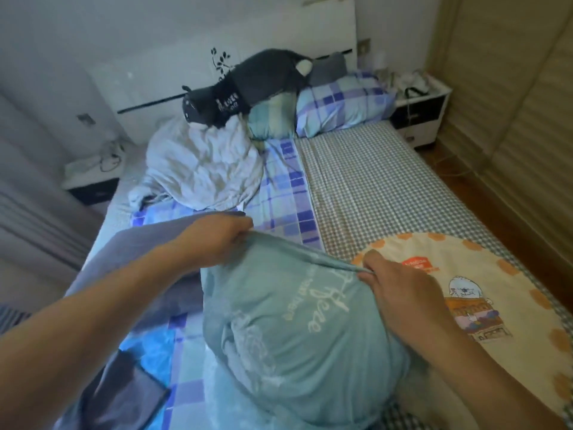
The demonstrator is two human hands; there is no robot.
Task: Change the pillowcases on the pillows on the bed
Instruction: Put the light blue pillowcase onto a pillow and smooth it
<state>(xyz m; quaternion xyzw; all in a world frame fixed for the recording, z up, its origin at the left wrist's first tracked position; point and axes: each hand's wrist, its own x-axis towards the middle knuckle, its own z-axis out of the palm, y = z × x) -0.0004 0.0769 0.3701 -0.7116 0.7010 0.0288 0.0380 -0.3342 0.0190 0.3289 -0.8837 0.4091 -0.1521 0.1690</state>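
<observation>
A: Hand status?
B: Left hand (217, 240) and right hand (393, 283) each pinch the far edge of the teal pillowcase (297, 330).
A: Location?
B: Near end of the bed (372, 187), centre.

White headboard (173, 85) with black floral decal against pale wall (93, 32). Nightstands flank the bed: left nightstand (90, 181) carries cables, right nightstand (421, 116) is cluttered. Wood floor (483, 193) at right, beside beige wardrobe doors (511, 88). Daylight dim, bluish.
</observation>
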